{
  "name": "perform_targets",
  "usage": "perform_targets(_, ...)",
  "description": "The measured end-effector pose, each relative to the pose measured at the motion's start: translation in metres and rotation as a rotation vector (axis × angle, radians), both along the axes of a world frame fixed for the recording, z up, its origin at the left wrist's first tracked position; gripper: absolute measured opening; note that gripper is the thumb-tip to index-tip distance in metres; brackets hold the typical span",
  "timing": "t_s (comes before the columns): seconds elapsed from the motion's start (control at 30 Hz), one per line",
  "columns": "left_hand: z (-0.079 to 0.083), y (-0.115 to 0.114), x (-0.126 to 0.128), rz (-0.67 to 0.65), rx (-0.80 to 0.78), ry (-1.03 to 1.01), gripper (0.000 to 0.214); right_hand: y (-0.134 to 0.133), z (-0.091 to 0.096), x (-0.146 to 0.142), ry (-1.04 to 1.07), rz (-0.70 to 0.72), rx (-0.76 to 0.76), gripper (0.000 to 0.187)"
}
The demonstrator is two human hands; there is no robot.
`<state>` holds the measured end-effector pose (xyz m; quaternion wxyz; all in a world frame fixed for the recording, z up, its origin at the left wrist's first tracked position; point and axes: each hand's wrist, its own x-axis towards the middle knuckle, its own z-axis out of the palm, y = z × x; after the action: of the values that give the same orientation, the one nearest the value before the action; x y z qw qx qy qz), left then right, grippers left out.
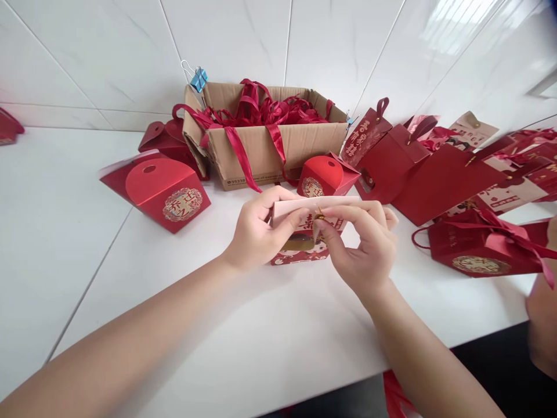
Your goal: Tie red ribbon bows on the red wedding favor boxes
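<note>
Left, a red box [150, 194] bears Chinese characters; by the surface's [243, 354] back edge, a cardboard box [308, 148] reads "95338". Mid-surface, the left hand's [261, 229] fingers pinch a patterned box [319, 253]; the right hand's [363, 244] pinch its gold fastener [321, 216].

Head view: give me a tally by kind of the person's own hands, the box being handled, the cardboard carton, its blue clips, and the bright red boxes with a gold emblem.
Own hands: 2 (left hand, right hand)
Handled box: 1
Cardboard carton: 1
Blue clips: 2 (left clip, right clip)
Bright red boxes: 2 (left box, box behind the hands)
Total: 8
</note>
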<state>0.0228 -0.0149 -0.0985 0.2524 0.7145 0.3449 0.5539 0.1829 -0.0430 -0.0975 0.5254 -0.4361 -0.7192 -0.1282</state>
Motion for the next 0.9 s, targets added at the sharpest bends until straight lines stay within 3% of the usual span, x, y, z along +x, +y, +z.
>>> perform_targets(0.9,-0.0044,-0.0077,0.002,-0.166,0.079,-0.08,0.01,-0.0095,0.0017,0.0075,0.104,0.151,-0.141,0.016)
